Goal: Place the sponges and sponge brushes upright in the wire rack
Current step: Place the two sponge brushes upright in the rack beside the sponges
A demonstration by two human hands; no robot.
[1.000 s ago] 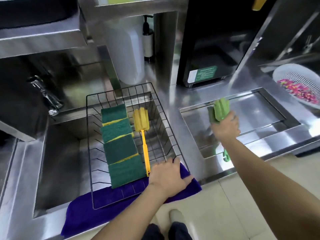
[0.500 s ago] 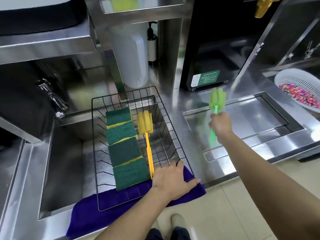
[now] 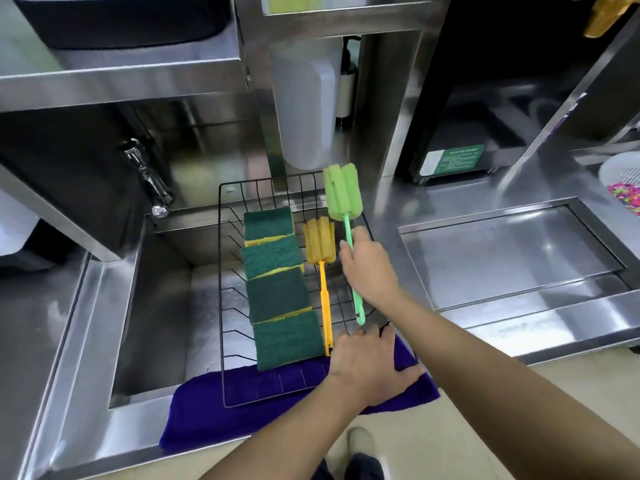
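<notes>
Rack [image 3: 228, 271] right edge: green brush [image 3: 343, 197], right hand [image 3: 369, 268].

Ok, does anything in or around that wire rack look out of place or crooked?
Nothing looks damaged or spilled. The yellow sponge brush lies flat along the wire rack rather than upright, beside four leaning sponges. The green sponge brush is in the right hand, not yet placed.
</notes>
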